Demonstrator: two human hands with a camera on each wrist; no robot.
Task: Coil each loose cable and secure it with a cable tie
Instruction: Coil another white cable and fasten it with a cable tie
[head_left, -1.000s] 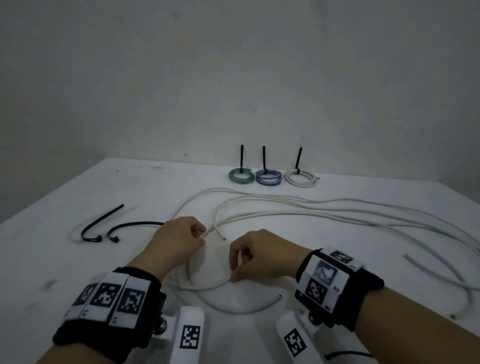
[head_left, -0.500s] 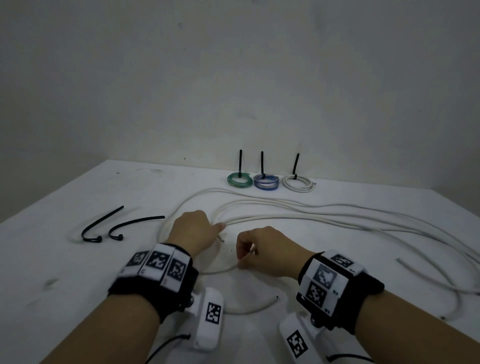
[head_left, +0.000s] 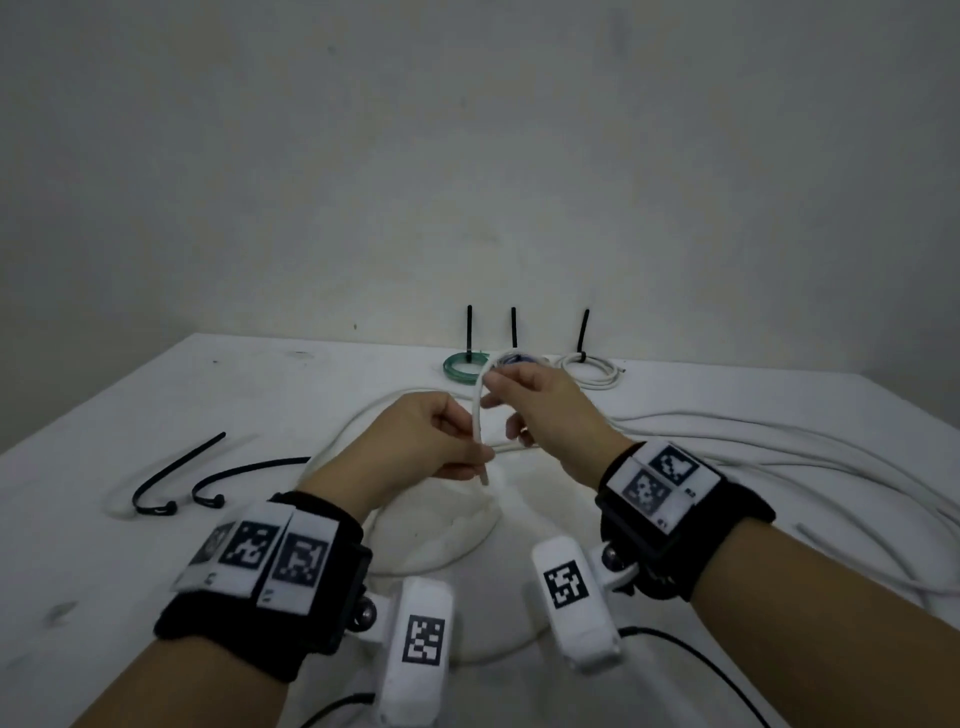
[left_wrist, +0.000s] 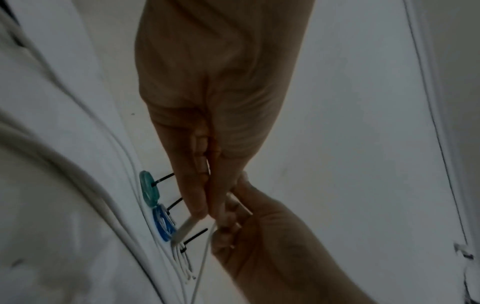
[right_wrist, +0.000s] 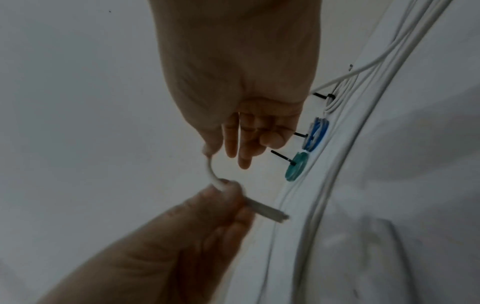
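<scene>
1. The left hand (head_left: 415, 447) is raised above the surface (head_left: 104, 545), with thumb and curled fingers pinching the white cable (head_left: 477, 415) close to its cut end, which sticks out below the fingers.
2. The right hand (head_left: 545, 410) is beside it and a little farther away, pinching the same cable between thumb and forefinger where it bends into a small arch; its other fingers are loosely extended in the right wrist view.
3. Between the two hands the cable forms a short upright curve; the rest trails down to the surface and spreads in long loose loops to the right.
4. Two black cable ties (head_left: 171, 483) lie unfastened on the surface to the left, well apart from the hands.
5. At the far edge near the wall sit three tied coils: a green coil (head_left: 460, 366), a blue coil (left_wrist: 162, 224) partly hidden behind the right hand, and a white coil (head_left: 592, 371).
</scene>
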